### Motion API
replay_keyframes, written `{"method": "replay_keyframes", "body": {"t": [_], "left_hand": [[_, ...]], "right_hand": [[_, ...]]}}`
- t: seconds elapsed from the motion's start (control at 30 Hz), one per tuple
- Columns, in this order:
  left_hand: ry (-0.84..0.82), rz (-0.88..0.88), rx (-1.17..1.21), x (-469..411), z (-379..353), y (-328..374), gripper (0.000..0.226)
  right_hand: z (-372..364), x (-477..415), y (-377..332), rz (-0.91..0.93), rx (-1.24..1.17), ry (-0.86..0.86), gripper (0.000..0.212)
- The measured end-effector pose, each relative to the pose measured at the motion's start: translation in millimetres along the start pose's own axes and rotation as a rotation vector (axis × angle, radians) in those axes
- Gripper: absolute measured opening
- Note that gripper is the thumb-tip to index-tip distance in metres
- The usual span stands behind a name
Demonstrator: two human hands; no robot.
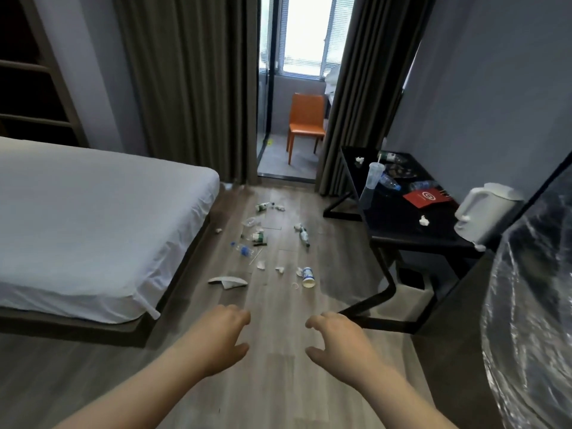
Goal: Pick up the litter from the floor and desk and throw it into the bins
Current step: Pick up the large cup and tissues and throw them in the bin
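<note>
Litter lay scattered on the wooden floor (278, 382) between the bed (93, 227) and the desk (399, 224). Nearest the person were a paper cup (308, 277) on its side and a torn white card (227, 281). Farther off lay a blue-capped bottle (243, 249) and a green-labelled bottle (305, 235).

On the desk stood a lidded cup (374, 174) with a straw, with a red card (427, 198) and a paper wad (423, 220) near a white kettle (486, 209). A dark container (410, 278) sat under the desk.

The left hand (223, 339) and right hand (337, 339) were held out above the floor, apart, fingers loosely curled, empty. An orange chair (306, 125) stood beyond the curtains.
</note>
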State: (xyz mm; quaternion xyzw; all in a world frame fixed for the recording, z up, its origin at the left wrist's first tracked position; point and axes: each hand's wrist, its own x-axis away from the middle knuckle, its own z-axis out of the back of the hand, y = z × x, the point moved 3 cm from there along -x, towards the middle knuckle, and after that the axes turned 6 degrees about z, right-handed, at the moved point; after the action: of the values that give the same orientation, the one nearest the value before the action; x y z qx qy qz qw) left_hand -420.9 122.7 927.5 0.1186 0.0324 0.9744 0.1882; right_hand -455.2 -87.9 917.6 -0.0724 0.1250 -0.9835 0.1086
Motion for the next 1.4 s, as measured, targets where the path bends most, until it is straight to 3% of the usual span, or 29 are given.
{"method": "replay_keyframes", "body": {"t": [0.53, 0.93, 1.4], "left_hand": [[0.025, 0.001, 0.059, -234, 30, -103, 0.042], [-0.075, 0.074, 0.031, -427, 69, -144, 0.030], [-0.145, -0.098, 0.058, -675, 76, -192, 0.040]], "right_hand": [[10, -261, 61, 0.004, -0.022, -0.010, 0.049], [45, -440, 140, -0.010, -0.040, -0.027, 0.043], [45, -630, 233, -0.231, -0.070, -0.053, 0.036]]}}
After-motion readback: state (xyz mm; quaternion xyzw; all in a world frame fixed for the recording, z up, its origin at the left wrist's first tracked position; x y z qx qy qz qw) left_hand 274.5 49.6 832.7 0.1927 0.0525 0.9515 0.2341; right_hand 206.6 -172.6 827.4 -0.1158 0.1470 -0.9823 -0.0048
